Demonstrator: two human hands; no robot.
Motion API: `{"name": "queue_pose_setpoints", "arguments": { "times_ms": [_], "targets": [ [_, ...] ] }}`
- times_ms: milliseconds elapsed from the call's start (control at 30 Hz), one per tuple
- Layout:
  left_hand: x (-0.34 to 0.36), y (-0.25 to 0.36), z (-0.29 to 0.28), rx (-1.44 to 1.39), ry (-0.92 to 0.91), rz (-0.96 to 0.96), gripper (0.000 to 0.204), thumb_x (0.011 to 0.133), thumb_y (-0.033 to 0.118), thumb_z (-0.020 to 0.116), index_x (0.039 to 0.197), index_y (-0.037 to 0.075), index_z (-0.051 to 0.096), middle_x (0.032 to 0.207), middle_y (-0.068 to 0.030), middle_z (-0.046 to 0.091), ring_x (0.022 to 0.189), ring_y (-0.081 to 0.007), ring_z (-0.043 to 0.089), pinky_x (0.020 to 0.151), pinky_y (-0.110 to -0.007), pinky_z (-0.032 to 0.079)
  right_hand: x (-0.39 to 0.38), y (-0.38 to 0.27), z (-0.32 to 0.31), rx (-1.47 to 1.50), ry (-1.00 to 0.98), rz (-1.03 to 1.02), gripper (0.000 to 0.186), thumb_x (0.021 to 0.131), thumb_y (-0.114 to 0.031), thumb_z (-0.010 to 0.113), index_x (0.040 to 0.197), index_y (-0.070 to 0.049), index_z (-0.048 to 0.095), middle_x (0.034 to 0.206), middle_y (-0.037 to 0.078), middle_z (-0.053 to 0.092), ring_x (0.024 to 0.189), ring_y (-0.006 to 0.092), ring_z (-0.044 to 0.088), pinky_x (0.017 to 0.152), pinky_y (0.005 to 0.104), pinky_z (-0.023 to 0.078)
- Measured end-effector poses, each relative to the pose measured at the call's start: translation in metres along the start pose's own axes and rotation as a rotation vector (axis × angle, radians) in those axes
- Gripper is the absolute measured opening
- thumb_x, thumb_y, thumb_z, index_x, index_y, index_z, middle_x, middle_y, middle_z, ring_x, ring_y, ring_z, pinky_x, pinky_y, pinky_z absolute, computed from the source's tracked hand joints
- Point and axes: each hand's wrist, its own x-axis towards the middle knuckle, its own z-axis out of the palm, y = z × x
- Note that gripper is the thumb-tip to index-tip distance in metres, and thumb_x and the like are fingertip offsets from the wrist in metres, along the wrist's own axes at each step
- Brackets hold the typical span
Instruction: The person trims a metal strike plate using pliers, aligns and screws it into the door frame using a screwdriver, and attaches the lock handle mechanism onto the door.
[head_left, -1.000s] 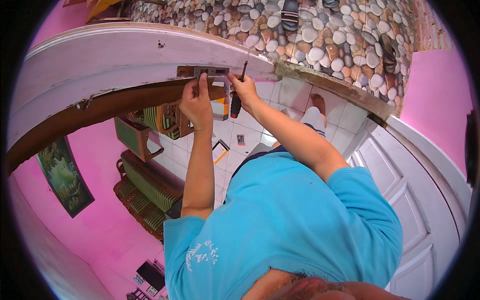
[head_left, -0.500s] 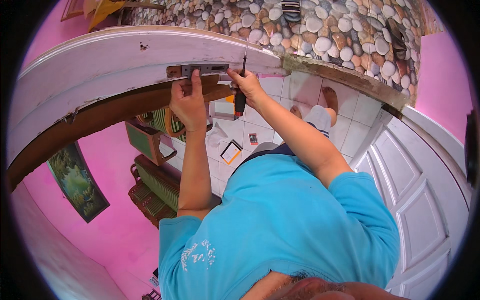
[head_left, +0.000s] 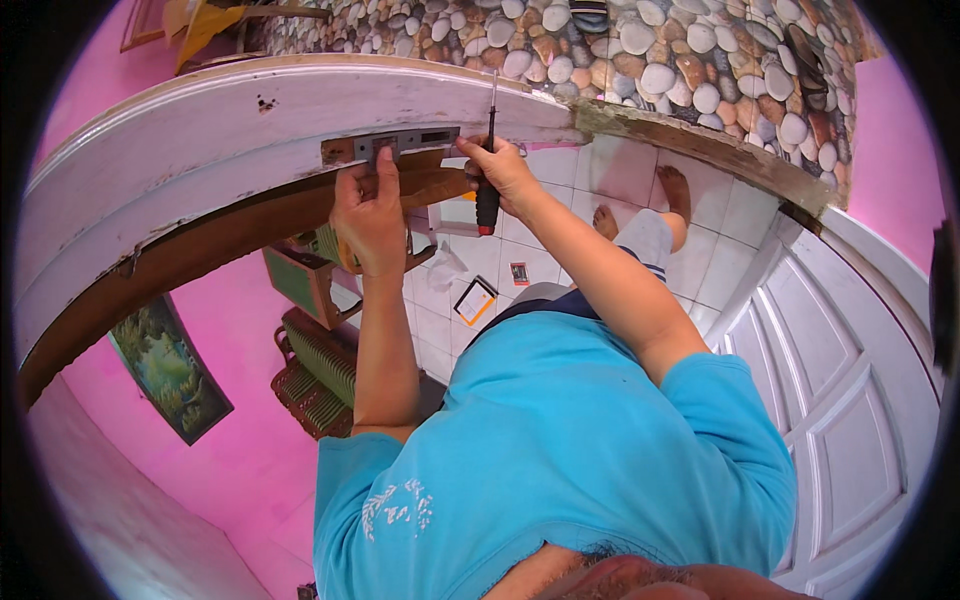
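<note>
Left grip (head_left: 370, 225): thumb laid against the face of the metal plate (head_left: 412, 139), other fingers curled below; cannot tell whether they pinch it from behind. Right grip (head_left: 503, 172): closed around the screwdriver (head_left: 487, 205), shaft toward the far side, handle hanging near; thumb and forefinger meet at the plate's right end.

Plate position: along the white-painted timber (head_left: 230, 140), far side of the scene, a bare brown recess (head_left: 337, 151) showing just off its left end. Seating depth not resolvable.

Possible faults, judged:
1. Plate slips or tips toward the near side. Cause: support perhaps resting mostly on one thumb, should the fingers behind have no hold.
2. Plate sits skewed. Cause: the two ends being pressed unevenly.
3. Screwdriver drops onto the tile floor (head_left: 620, 180), where a bare foot (head_left: 675, 190) stands to the right. Cause: right grip sharing its fingers between tool and plate.
4. Shaft scrapes the timber. Cause: tool standing crosswise, close by the plate's right end, during any wrist turn. Paint is already chipped farther left.
</note>
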Motion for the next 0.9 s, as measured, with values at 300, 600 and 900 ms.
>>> {"name": "queue_pose_setpoints", "arguments": {
  "times_ms": [300, 600, 900],
  "targets": [
    [0.000, -0.012, -0.001, -0.006, -0.039, -0.053, 0.020, 0.090, 0.019, 0.071, 0.092, 0.000, 0.065, 0.074, 0.0013, 0.064, 0.066, -0.0037, 0.051, 0.062, -0.021, 0.043, -0.002, -0.007, 0.001, -0.014, 0.006, 0.084, 0.028, 0.085, -0.032, 0.075, 0.091, -0.011, 0.057, 0.064, -0.003, 0.051, 0.053, 0.0090, 0.049, 0.049, 0.0261, 0.043],
    [-0.001, -0.006, 0.002, -0.012, 0.009, -0.025, 0.025, 0.089, 0.023, 0.073, 0.084, 0.001, 0.063, 0.066, 0.0038, 0.051, 0.060, -0.0050, 0.039, 0.053, -0.022, 0.034, 0.002, -0.003, -0.001, -0.005, -0.011, 0.038, 0.027, 0.086, -0.031, 0.075, 0.091, -0.011, 0.058, 0.068, -0.002, 0.054, 0.056, 0.0085, 0.050, 0.050, 0.0266, 0.043],
    [-0.012, -0.018, 0.015, 0.145, 0.041, 0.040, 0.035, 0.084, 0.028, 0.079, 0.079, 0.001, 0.057, 0.060, 0.0036, 0.049, 0.057, -0.0042, 0.040, 0.051, -0.021, 0.034, 0.001, -0.006, 0.000, -0.089, 0.040, 0.042, 0.027, 0.087, -0.031, 0.073, 0.093, -0.009, 0.059, 0.077, 0.000, 0.060, 0.062, 0.0096, 0.054, 0.052, 0.0268, 0.045]
  ]
}}
